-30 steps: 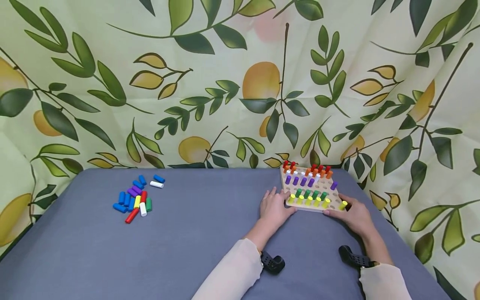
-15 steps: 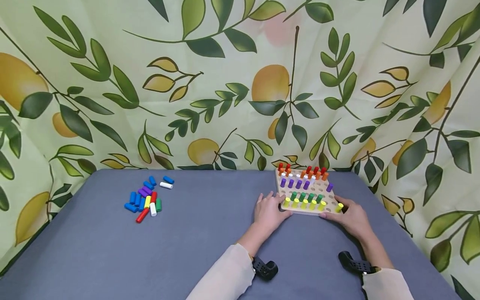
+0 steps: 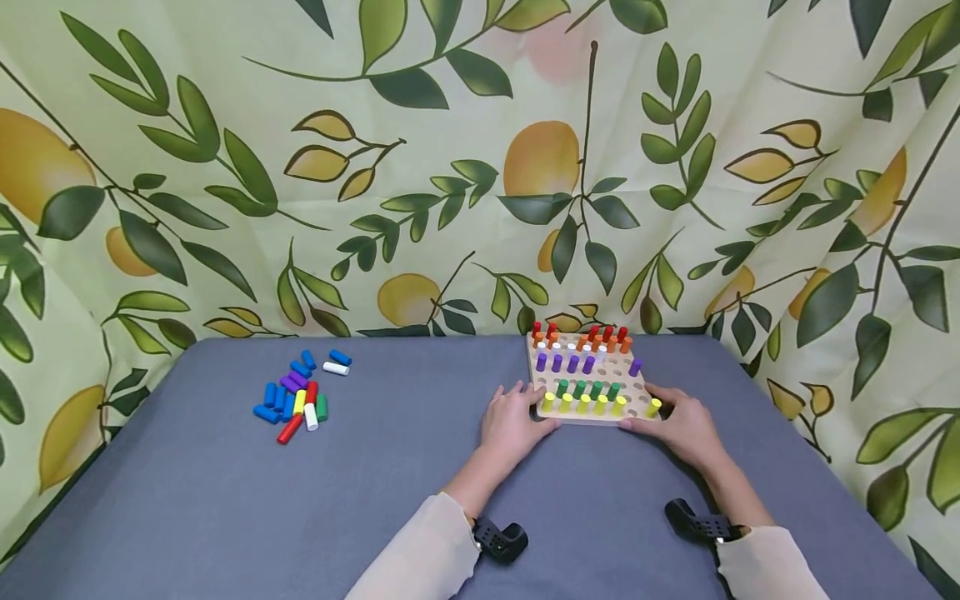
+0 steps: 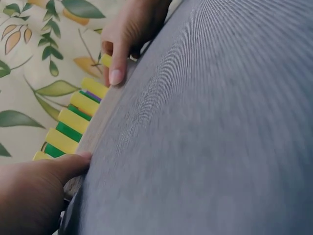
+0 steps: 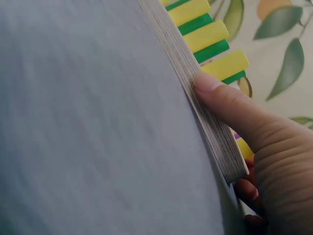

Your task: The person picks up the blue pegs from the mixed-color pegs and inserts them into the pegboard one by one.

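A wooden pegboard lies on the table at the right in the head view. My left hand grips its near left corner, thumb along the front edge. The near right corner is held by my right hand, its thumb pressing the front edge in the right wrist view too. Rows of red, orange, white, purple, green and yellow pegs stand upright in the board. One yellow peg and one purple peg stand apart at the right ends of their rows. Some holes show between them. Fingers beyond the board's sides are partly hidden.
On the left of the grey-blue tabletop lie loose pegs: several blue pegs, purple pegs, red pegs, a yellow peg, a green peg and white pegs. A leaf-patterned curtain hangs behind.
Both hands have slid the pegboard leftwards across the table, still holding its near corners. The loose pegs stay in their pile; the head view has shifted slightly.
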A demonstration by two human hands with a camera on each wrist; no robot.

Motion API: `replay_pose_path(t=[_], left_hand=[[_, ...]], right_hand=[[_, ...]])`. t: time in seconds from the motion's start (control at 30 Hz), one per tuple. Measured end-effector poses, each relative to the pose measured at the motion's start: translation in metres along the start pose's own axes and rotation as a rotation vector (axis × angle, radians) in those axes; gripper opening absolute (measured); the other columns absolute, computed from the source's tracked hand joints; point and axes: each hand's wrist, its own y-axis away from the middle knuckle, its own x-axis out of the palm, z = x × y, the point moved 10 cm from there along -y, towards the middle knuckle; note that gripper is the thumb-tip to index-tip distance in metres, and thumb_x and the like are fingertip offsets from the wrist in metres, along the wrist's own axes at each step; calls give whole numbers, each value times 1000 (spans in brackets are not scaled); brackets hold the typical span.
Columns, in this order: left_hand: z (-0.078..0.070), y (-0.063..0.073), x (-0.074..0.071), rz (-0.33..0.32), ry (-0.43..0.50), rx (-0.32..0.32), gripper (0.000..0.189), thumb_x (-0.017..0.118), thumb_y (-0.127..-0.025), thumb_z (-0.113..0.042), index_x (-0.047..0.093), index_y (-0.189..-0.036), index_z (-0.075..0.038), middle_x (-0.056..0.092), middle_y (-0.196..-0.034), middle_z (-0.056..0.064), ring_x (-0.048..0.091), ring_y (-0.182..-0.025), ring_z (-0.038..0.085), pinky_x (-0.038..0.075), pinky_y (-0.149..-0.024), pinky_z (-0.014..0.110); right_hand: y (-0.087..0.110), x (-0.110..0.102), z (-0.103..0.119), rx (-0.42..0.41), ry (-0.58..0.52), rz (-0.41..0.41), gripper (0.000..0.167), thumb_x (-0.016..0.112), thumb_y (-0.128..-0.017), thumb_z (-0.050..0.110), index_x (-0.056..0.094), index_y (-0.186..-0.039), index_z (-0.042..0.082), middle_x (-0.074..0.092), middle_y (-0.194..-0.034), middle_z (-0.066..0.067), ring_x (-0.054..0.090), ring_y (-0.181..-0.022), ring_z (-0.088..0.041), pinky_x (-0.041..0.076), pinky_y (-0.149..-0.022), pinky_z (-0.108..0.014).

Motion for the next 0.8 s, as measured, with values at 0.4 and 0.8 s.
replay_pose_path(t=[0.4,0.8], left_hand=[[34,15,-31,-1,73,-56,58,83,-82,-39,67,-134,-18,62,-141,10,50,-140,41,43,-111,59],[65,30,-51,15,50,-64,56,81,-85,-39,67,-135,-17,63,-142,9,49,-140,43,42,-112,60]], right_hand=[[-5,22,35,-106,-4,-42,93,85,-76,51,52,-144,-3,61,-132,-27,56,-105,-31,45,-86,-41],[-6,42,69,-195,6,-60,89,87,-74,51,57,-139,-3,66,-125,-25,59,-99,-28,45,-82,-37]])
